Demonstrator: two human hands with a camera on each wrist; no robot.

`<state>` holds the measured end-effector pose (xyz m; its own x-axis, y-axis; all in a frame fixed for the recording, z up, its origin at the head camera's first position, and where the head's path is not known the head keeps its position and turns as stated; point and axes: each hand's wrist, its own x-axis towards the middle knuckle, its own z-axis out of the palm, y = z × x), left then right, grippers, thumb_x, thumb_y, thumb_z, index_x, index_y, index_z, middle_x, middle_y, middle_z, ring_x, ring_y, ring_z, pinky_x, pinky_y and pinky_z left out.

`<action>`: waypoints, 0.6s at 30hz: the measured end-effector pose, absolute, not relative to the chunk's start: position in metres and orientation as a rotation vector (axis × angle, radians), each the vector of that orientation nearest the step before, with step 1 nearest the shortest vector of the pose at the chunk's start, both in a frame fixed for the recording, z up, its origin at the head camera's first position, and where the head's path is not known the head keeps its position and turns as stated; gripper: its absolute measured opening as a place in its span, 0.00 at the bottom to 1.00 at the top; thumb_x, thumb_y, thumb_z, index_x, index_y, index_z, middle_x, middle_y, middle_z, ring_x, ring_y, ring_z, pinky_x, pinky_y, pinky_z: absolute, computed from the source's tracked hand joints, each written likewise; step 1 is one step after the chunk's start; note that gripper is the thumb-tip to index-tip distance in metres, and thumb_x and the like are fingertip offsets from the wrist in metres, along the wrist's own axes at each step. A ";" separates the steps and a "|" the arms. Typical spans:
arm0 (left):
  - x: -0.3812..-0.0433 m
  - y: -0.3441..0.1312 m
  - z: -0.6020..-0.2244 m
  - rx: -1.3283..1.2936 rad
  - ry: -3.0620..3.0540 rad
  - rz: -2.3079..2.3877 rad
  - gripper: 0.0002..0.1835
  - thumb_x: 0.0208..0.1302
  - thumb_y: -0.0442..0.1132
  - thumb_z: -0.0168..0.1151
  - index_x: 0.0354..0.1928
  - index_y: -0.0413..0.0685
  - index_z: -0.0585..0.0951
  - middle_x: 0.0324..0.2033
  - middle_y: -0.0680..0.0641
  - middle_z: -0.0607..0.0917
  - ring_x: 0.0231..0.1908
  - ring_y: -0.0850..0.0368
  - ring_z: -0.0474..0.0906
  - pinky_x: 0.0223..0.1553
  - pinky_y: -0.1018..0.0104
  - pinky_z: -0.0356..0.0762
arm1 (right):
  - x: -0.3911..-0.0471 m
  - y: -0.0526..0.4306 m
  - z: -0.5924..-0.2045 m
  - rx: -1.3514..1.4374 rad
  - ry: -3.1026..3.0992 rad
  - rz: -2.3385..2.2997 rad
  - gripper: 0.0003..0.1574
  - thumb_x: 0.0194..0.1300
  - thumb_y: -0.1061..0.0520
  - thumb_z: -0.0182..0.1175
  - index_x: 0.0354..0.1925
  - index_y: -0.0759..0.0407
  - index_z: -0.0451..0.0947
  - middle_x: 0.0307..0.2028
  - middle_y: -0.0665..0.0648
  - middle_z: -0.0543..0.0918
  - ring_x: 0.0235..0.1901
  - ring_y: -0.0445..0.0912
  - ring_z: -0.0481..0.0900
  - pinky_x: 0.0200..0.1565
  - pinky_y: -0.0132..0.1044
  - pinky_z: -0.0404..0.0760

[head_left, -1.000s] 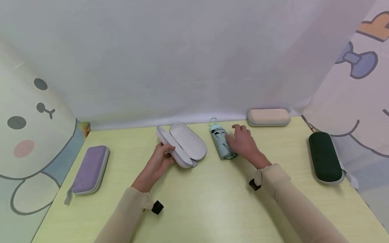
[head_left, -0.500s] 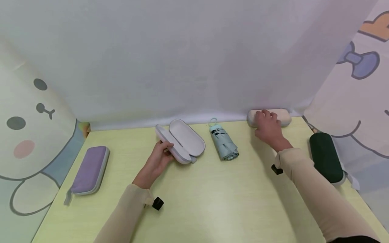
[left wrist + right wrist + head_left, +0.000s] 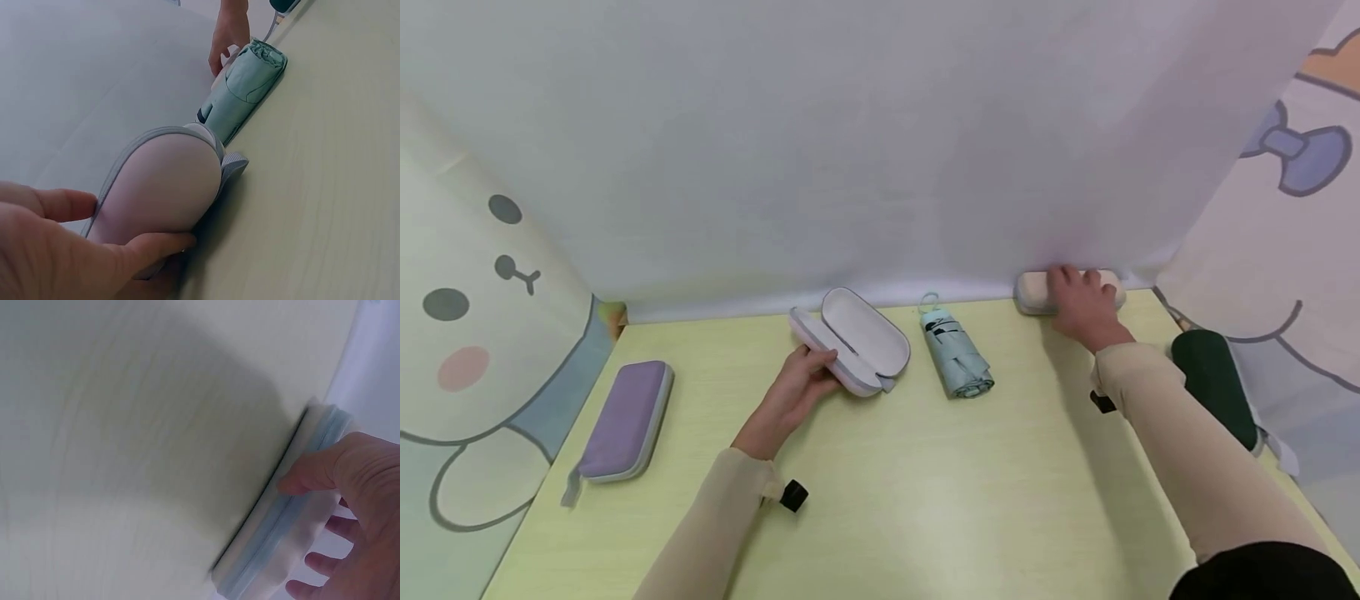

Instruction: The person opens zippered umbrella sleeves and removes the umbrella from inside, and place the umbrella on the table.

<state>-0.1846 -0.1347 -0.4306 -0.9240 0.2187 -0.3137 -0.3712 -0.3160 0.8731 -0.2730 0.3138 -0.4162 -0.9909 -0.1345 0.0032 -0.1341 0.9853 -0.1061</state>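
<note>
My left hand (image 3: 797,387) grips the raised half of a pale, zip-up hard case (image 3: 865,333), which lies spread wide with its light inner shells showing. In the left wrist view the thumb and fingers pinch the rounded outside of that case (image 3: 165,181). To the right, a folded pale-green compact umbrella (image 3: 957,354) lies with its loop toward the wall. My right hand (image 3: 1086,308) holds a closed cream hard case (image 3: 1033,293) at the back right. The right wrist view has the thumb on the near side of the cream case (image 3: 275,531) and fingers over its far side.
A closed purple case (image 3: 625,421) with a strap lies at the table's left. On the right edge sits a dark green case (image 3: 1213,383), partly covered by my right sleeve. A white cloth wall (image 3: 880,150) stands along the back of the yellow table (image 3: 880,500).
My right hand has left the umbrella, moved right and back to the cream case, and taken hold of it. The left hand, still on the pale case, has shifted slightly toward the back.
</note>
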 end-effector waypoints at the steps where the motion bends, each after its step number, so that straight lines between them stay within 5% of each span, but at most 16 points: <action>1: -0.185 -0.135 -0.431 -0.201 1.595 2.259 0.36 0.75 0.33 0.47 0.77 0.44 0.43 0.75 0.36 0.52 0.74 0.40 0.53 0.71 0.44 0.57 | -0.275 0.315 -0.416 -0.210 3.123 -0.168 0.43 0.54 0.65 0.53 0.67 0.64 0.51 0.68 0.72 0.56 0.62 0.76 0.53 0.53 0.77 0.58; 18: -0.178 -0.144 -0.425 -0.238 1.838 2.149 0.28 0.73 0.34 0.48 0.72 0.39 0.59 0.66 0.36 0.69 0.65 0.43 0.70 0.66 0.48 0.70 | -0.283 0.325 -0.409 -0.201 3.075 -0.132 0.41 0.55 0.66 0.57 0.67 0.62 0.57 0.65 0.72 0.60 0.59 0.78 0.54 0.50 0.79 0.57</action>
<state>-0.1777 -0.1443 -0.4249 -0.9403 0.1205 -0.3182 -0.3331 -0.1344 0.9333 -0.2834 0.3247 -0.4089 -0.9899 -0.1323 -0.0514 -0.1274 0.9878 -0.0893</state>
